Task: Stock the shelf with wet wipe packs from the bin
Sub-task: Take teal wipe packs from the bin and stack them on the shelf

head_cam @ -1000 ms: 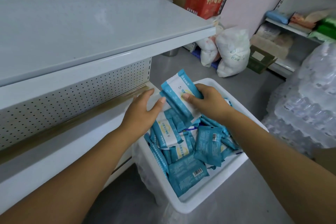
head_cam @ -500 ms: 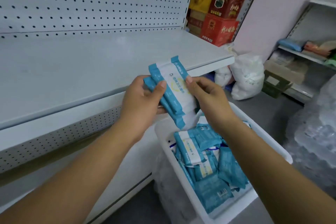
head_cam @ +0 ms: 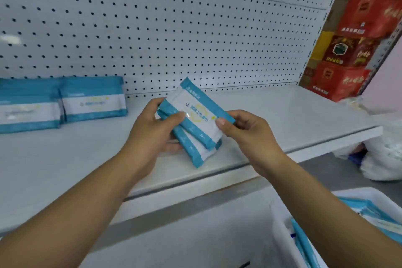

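Observation:
A small stack of blue-and-white wet wipe packs [head_cam: 196, 118] is held tilted just above the white shelf [head_cam: 282, 113]. My left hand [head_cam: 152, 130] grips the stack's left end, thumb on top. My right hand [head_cam: 245, 132] pinches its right end. Two wipe packs [head_cam: 93, 100] [head_cam: 26, 107] stand against the pegboard at the shelf's left. The white bin [head_cam: 280, 222] sits at the lower right with more blue packs [head_cam: 304, 243] inside, partly hidden by my right forearm.
A white pegboard back panel [head_cam: 174, 28] rises behind the shelf. Red cartons [head_cam: 343, 63] are stacked past the shelf's right end. White plastic bags [head_cam: 382, 159] lie on the grey floor below them.
Both hands lifted the stack out of the bin and carried it up over the shelf. The view rose, so the packs standing at the left came into sight.

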A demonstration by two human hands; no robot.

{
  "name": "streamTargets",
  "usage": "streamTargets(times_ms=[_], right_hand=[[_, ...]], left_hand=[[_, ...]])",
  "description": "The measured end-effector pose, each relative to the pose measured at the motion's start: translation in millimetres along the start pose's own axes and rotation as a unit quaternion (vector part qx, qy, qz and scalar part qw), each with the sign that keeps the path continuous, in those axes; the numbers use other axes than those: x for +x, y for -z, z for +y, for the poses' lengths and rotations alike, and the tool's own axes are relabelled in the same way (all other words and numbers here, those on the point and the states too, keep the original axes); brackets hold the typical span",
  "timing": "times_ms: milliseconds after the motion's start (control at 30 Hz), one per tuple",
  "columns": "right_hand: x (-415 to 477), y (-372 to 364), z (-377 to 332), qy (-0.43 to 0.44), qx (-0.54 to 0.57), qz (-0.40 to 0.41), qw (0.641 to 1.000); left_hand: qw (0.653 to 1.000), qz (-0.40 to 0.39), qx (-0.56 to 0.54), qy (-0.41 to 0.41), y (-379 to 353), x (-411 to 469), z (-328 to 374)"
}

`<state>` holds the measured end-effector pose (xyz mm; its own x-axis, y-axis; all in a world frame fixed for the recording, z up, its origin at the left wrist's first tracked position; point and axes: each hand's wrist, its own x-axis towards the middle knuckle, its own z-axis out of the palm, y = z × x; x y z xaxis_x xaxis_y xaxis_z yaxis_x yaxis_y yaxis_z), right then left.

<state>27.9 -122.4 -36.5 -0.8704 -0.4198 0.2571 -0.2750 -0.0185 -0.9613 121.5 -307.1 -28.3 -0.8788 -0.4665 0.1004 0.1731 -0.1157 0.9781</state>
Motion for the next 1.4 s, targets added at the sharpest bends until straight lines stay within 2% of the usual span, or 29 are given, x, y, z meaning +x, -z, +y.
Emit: streamTargets(times_ms=[167,267,400,533,800,867,1000,1133,1267,1400], right_hand=[[28,-70,-14,0.007,0.053,-0.062,0.997],[39,-113,-23,-0.023,0.118,-0.086,0.989],[45,-161,-33,-0.018,0.075,-0.177,0.981],[49,-200,-37,-0.01,0.077,-0.202,0.976],[56,-276,-39,0.005,0.076,-0.223,0.972],[61,-293,-42,0.001,0.094,-0.217,0.972],[71,-329,-46,-0.009,0.141,-0.183,0.973],[71,-357,-45,-0.002,0.183,-0.149,0.972],[62,-369,-25,0.069,0.107,-0.106,0.986],[55,-371,-18,0.112,0.06,-0.128,0.984]], left_hand=[[0.996,0.035,0.055,-0.055,67,9,26],[0.991,0.085,0.05,-0.088,97,8,38],[0.981,0.152,0.032,-0.112,135,3,45],[0.97,0.203,0.043,-0.126,173,-3,47],[0.957,0.235,0.135,-0.104,259,-13,63],[0.951,0.27,0.106,-0.109,278,-17,63],[0.926,0.354,-0.021,-0.129,306,-21,55],[0.912,0.382,-0.074,-0.131,325,-20,54],[0.888,0.422,-0.118,-0.139,338,-21,53],[0.855,0.488,-0.104,-0.144,348,-22,49]])
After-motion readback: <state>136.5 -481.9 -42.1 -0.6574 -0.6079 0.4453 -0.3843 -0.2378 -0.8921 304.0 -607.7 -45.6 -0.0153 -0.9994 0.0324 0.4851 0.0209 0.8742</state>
